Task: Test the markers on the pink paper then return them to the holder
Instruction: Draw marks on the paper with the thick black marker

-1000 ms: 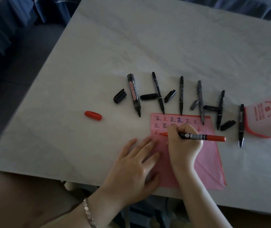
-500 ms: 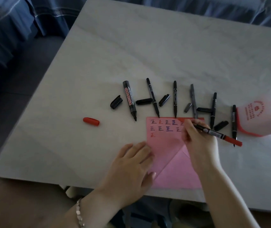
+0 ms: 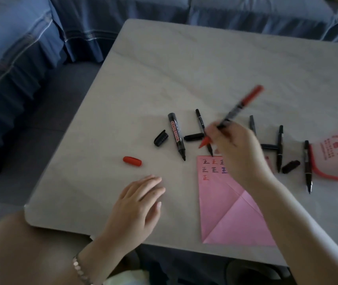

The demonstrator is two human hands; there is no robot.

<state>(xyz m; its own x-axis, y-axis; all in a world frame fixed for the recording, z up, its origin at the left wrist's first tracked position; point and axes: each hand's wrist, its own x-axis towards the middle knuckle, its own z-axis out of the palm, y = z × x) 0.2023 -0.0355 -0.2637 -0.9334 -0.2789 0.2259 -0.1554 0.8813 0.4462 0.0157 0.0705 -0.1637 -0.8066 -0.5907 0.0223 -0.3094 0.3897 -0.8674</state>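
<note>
One red marker (image 3: 240,106) is pinched in our right hand (image 3: 240,149), just right of the frame's middle. Our left hand (image 3: 139,200) lies flat, holding nothing. We think the marker is light, stiff and smooth, best held at its middle.

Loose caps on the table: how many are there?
5. A red cap lies alone at left; one black cap left of the whiteboard marker, one right of it; two near the holder. The right hand, holding the red marker, may hide more.

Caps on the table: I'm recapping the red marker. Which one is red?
The red cap lying alone, left of the pink paper; the other loose caps are black.
</note>
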